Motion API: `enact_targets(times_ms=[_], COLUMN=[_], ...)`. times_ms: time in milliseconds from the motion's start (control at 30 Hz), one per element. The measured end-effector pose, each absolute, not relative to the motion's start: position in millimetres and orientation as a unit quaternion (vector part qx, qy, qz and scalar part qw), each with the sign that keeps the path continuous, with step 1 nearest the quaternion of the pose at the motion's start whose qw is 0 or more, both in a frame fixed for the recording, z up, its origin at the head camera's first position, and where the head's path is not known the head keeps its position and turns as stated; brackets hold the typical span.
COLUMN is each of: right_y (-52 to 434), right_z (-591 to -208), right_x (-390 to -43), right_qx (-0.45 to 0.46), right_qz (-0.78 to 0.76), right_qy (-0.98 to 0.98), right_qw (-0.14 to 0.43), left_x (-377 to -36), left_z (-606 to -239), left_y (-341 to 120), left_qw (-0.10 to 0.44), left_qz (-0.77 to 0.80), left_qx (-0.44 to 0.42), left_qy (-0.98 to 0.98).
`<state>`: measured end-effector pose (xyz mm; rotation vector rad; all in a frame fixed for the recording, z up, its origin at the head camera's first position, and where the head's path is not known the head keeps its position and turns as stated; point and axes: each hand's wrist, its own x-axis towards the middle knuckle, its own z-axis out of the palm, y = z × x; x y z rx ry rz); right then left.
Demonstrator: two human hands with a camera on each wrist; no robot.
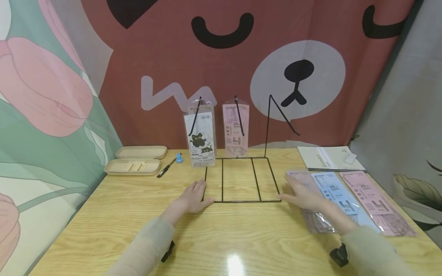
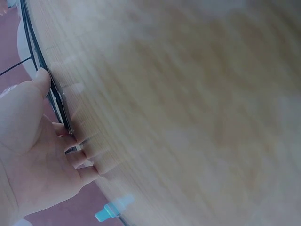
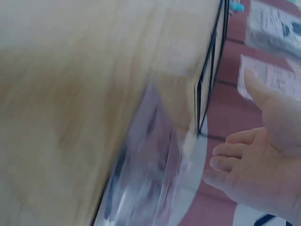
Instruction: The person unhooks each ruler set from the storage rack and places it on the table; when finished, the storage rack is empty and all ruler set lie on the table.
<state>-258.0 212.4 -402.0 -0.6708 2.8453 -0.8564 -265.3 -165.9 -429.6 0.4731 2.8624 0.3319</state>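
A black wire display rack (image 1: 241, 201) stands on the table, its base flat and three angled hooks rising at the back. From its left hook hangs a white ruler set pack (image 1: 203, 128) with black cats on it. A pink pack (image 1: 230, 132) hangs on the middle hook, and the right hook (image 1: 284, 117) is bare. My left hand (image 1: 191, 197) lies at the base's front left corner, thumb against the wire in the left wrist view. My right hand (image 1: 305, 195) is beside the front right corner with fingers extended, holding nothing, overlapping a purplish pack (image 1: 317, 222) in the head view.
A blue pack (image 1: 333, 188) and another pink pack (image 1: 362, 191) lie at the right. Behind them is a pale booklet (image 1: 321, 157) with a small white block. At the left sit an opened beige case (image 1: 110, 168), a black pen (image 1: 165, 170) and a blue cap-like piece (image 1: 178, 158).
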Motion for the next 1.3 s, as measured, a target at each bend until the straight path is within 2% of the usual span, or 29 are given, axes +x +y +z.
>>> enact_targets(times_ms=[167, 367, 633, 1100, 1233, 1300], right_y=[187.7, 178.1, 177.3, 179.6, 178.5, 177.6], right_z=[-409.3, -418.4, -420.4, -420.4, -419.6, -418.7], right_x=[-264.7, -276.7, -286.2, -288.0, -287.9, -287.5], right_qx=[-0.238, -0.216, -0.201, -0.187, -0.186, -0.188], right_qz=[-0.277, -0.248, -0.237, -0.227, -0.226, -0.224], right_qy=[0.928, 0.940, 0.936, 0.940, 0.940, 0.940], right_qw=[0.073, 0.095, 0.167, 0.172, 0.175, 0.176], left_x=[-263.3, -260.6, -261.9, -261.7, -269.8, -276.2], left_z=[-426.7, -427.4, -434.9, -422.4, -415.9, -408.8], left_y=[-165.8, -165.4, -168.4, -167.2, -177.6, -186.9], left_qw=[0.112, 0.115, 0.105, 0.115, 0.112, 0.086], left_qz=[0.112, 0.108, 0.108, 0.137, 0.218, 0.272], left_qx=[0.167, 0.169, 0.167, 0.166, 0.169, 0.161], left_qy=[0.973, 0.973, 0.974, 0.970, 0.955, 0.945])
